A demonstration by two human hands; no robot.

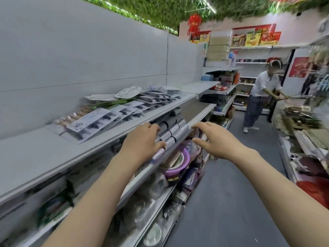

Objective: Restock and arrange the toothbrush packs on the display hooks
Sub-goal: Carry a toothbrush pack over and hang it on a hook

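Left hand [142, 139] is gripping grey rolled packs [173, 130] on the middle shelf [199, 115]; right hand [211, 138] is hovering beside them, fingers loosely spread. Toothbrush packs [110, 116] are lying on the upper shelf [35, 150], far left.

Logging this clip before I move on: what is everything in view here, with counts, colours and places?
toothbrush packs: a loose pile, count unclear, clear and white with dark brush heads, lying flat on the top shelf.
top shelf: one, grey-white, left side.
silver-grey packs: a row of several, on the second shelf under both hands.
purple basin: one, on a lower shelf.
other person: one, white top, far down the aisle.
red lantern: one, hanging from the leafy ceiling.
left hand: resting on the silver-grey packs, fingers curled over them.
right hand: fingers spread, at the row's far end.
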